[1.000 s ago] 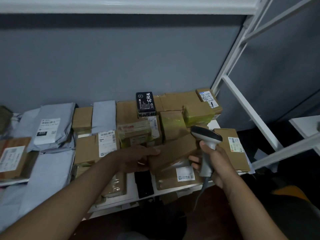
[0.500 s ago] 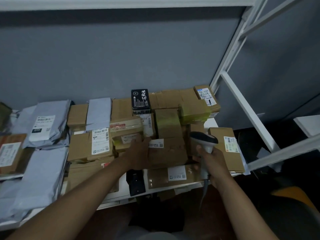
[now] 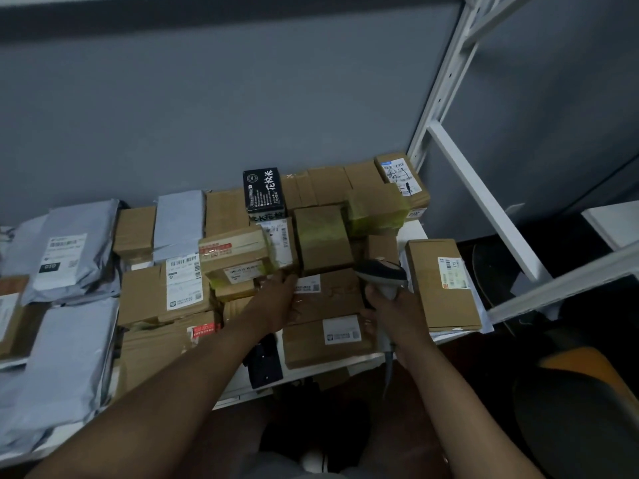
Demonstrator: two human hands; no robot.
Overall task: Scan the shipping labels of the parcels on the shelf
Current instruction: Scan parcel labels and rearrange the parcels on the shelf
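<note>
Scanning parcels on the shelf (image 3: 413,233).
Right hand (image 3: 397,311) clenched round scanner (image 3: 382,274); left hand (image 3: 278,299) flat on a brown parcel (image 3: 332,295), seemingly relaxed, label (image 3: 307,284) beside fingertips.

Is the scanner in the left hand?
No, the right hand holds the scanner by its handle, while the left hand rests on a cardboard parcel.

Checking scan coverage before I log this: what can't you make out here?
Head view only:
- Box label: left part behind the left hand; print too small.
- Scanner window: faces away; grip wrapped by the right hand.
- Grey mailers: cut by the left edge.
</note>
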